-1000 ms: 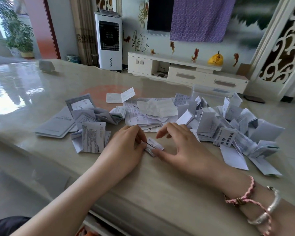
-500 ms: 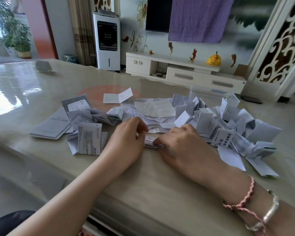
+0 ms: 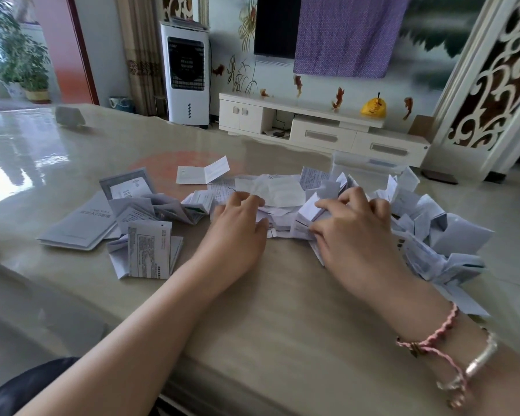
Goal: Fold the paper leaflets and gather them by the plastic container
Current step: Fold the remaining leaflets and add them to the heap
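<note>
A heap of folded white leaflets (image 3: 451, 235) lies at the right of the table, in front of a clear plastic container (image 3: 368, 163). Flat, unfolded leaflets (image 3: 282, 190) are spread in the middle. My right hand (image 3: 354, 232) is at the heap's left edge, thumb and fingers curled round a small folded leaflet (image 3: 308, 213). My left hand (image 3: 240, 226) lies beside it, its fingertips resting on the edge of the unfolded sheets. More leaflets (image 3: 149, 250) and a grey booklet (image 3: 78, 226) lie at the left.
The beige table (image 3: 267, 310) has its near edge right below my forearms. A half-open leaflet (image 3: 201, 172) stands behind the sheets. A small grey object (image 3: 69, 115) sits at the far left. A white TV cabinet and a fan stand beyond the table.
Both hands moved away from me, off the bare tabletop. The right hand carried the small folded leaflet to the heap's edge. The left hand let go of it and reached onto the unfolded sheets.
</note>
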Demonstrator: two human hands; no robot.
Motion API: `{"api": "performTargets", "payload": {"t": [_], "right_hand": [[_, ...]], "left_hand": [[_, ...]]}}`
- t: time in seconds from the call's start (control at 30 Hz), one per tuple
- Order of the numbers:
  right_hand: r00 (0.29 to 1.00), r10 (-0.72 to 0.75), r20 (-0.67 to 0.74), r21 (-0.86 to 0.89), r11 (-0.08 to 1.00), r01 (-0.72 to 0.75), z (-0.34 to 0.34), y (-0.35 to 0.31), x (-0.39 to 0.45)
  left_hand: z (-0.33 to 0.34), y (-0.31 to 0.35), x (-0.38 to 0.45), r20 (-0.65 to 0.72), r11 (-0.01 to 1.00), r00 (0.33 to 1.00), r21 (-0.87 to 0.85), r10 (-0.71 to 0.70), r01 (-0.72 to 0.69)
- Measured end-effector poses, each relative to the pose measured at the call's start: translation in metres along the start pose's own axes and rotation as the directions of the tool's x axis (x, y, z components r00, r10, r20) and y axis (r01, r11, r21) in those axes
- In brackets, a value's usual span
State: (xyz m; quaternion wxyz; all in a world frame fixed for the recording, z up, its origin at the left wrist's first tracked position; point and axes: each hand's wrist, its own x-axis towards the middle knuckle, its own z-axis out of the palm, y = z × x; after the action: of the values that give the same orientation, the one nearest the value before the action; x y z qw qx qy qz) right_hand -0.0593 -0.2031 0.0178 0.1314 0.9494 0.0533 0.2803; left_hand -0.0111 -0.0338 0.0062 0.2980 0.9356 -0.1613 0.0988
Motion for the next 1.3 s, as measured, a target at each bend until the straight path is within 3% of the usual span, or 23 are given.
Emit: {"api": "performTargets", "payload": {"t": [0.07,0.23,0.33,0.5,0.6,0.8,0.93,1.03,1.13,1.23,1.3], "right_hand": [[1.0,-0.001,0.008,-0.013,1.0,0.002,0.001,-0.001,0.0],[0.98,0.033,-0.195,0.163,0.987,0.0,-0.006,-0.001,0.0],[0.971,0.028,-0.236,0.248,0.968,0.032,-0.011,-0.005,-0.002],[0.993,-0.038,-0.112,0.555,0.826,0.094,-0.014,-0.016,-0.007],[0.997,-0.071,0.039,0.665,0.747,0.027,-0.015,-0.022,-0.011],[0.985,-0.017,0.17,0.629,0.772,-0.095,-0.007,-0.02,-0.006],[0.982,0.041,0.185,0.592,0.793,-0.145,0.003,-0.015,-0.002],[0.993,0.02,0.119,0.602,0.794,-0.088,0.006,-0.015,0.0],[0.996,-0.072,0.048,0.707,0.707,0.017,0.005,-0.019,0.0],[0.969,-0.233,0.079,0.761,0.642,0.093,0.002,-0.023,-0.001],[0.964,-0.252,0.084,0.802,0.592,0.085,0.001,-0.023,-0.002]], "left_hand": [[0.001,0.001,0.005,0.006,0.999,1.0,0.027,0.017,-0.017],[0.006,0.001,0.015,0.008,0.997,1.0,0.071,0.027,-0.028],[0.009,0.001,0.016,-0.004,0.998,0.999,0.05,0.033,-0.032],[0.007,-0.002,0.013,-0.068,0.999,0.997,0.003,0.039,-0.039],[0.002,-0.002,0.008,-0.136,0.998,0.99,-0.045,0.031,-0.037],[-0.008,-0.001,-0.013,-0.248,0.996,0.966,-0.035,0.075,-0.086],[-0.012,-0.002,-0.024,-0.28,0.992,0.952,0.018,0.123,-0.123],[-0.016,0.0,-0.031,-0.299,0.986,0.94,0.045,0.166,-0.16],[-0.019,0.001,-0.033,-0.323,0.98,0.927,0.02,0.193,-0.197],[-0.018,0.001,-0.032,-0.336,0.972,0.915,0.007,0.224,-0.236],[-0.015,-0.002,-0.031,-0.336,0.967,0.911,0.003,0.239,-0.253]]}}
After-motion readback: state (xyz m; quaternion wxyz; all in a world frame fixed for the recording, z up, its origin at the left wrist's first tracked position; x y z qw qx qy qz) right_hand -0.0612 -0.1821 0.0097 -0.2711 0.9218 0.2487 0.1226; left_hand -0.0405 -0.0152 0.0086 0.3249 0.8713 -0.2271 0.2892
